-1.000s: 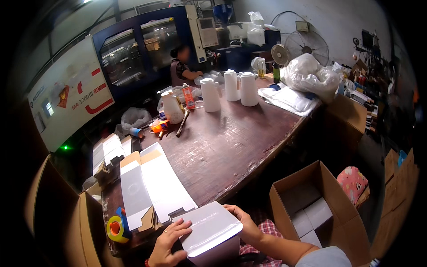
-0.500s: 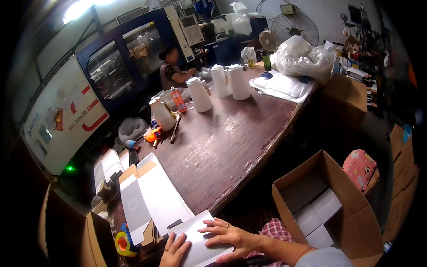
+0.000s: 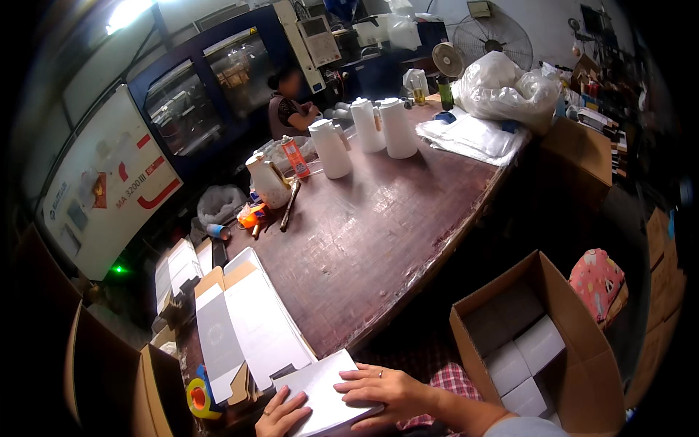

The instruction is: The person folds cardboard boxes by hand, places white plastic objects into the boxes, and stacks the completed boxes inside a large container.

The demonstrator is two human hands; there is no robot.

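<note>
A white cardboard piece (image 3: 331, 375), shaped like a flat folded box, lies at the table's near edge. My left hand (image 3: 282, 414) rests on its left near corner, fingers stretched out. Across its right side lies my right hand (image 3: 382, 393), fingers extended over the top and thumb along the near edge. Neither hand is closed round it. Just beyond is a stack of flat white and grey box blanks (image 3: 262, 320). Small brown cardboard pieces (image 3: 239, 387) stick up left of my left hand, beside a yellow tape roll (image 3: 198, 398).
An open carton (image 3: 575, 320) holding white boxes (image 3: 539, 344) stands at my right. Several white jugs (image 3: 330, 149), an orange spray can (image 3: 295, 156) and a plastic bag (image 3: 506, 91) sit farther along the table (image 3: 364, 240). A person (image 3: 285, 109) sits at the far side.
The head view has shifted slightly. Both hands stay on the white cardboard piece; the right hand's fingers have come a little closer together.
</note>
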